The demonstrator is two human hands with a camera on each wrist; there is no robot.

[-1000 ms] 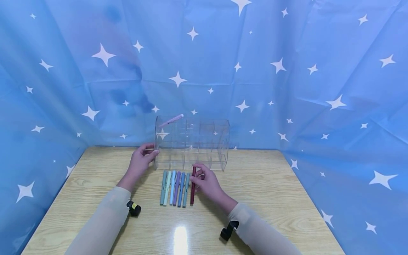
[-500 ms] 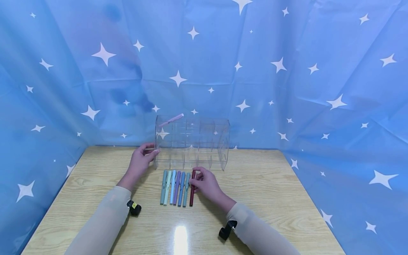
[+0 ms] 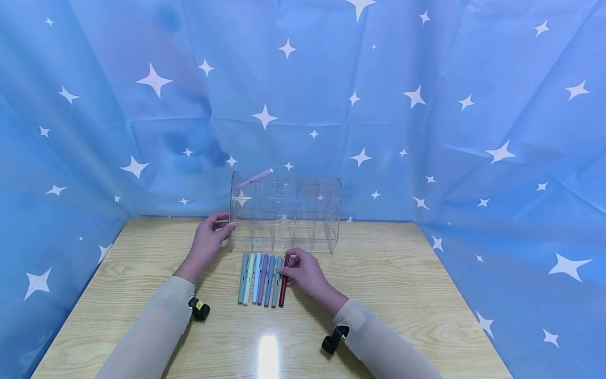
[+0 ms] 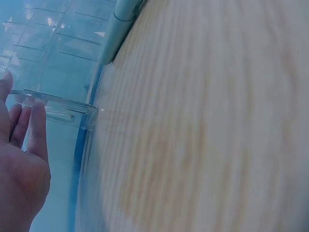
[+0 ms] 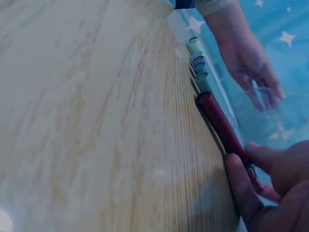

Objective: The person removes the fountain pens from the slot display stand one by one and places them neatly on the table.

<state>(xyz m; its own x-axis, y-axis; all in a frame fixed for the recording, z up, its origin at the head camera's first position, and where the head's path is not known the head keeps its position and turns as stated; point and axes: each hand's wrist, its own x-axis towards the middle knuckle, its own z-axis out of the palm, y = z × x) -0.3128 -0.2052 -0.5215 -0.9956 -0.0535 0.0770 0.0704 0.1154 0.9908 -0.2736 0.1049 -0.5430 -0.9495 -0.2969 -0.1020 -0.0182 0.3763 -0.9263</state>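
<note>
My left hand point(image 3: 210, 237) pinches the left side wall of a clear acrylic pen organizer point(image 3: 303, 210), thumb in front and fingers behind. In the left wrist view the thumb and fingertips lie on either side of that wall. My right hand point(image 3: 307, 273) holds a dark red pen point(image 3: 283, 292) by its upper part, between thumb and fingers. This pen lies along the table at the right end of a row of pens, close beside a teal pen point(image 3: 276, 284). In the right wrist view the red barrel point(image 5: 219, 121) points away toward the row.
The row also has a blue pen point(image 3: 269, 281), a purple pen point(image 3: 262, 281), a light blue pen point(image 3: 256, 281), a pale green pen point(image 3: 248, 281) and another teal pen point(image 3: 242, 281). A lilac pen point(image 3: 254, 179) leans in the organizer's upper left compartment. Behind hangs a starry blue curtain point(image 3: 312, 95).
My right hand has shifted slightly left and toward me, bringing the red pen closer to the row and tilting it a little. The left hand and organizer stay put.
</note>
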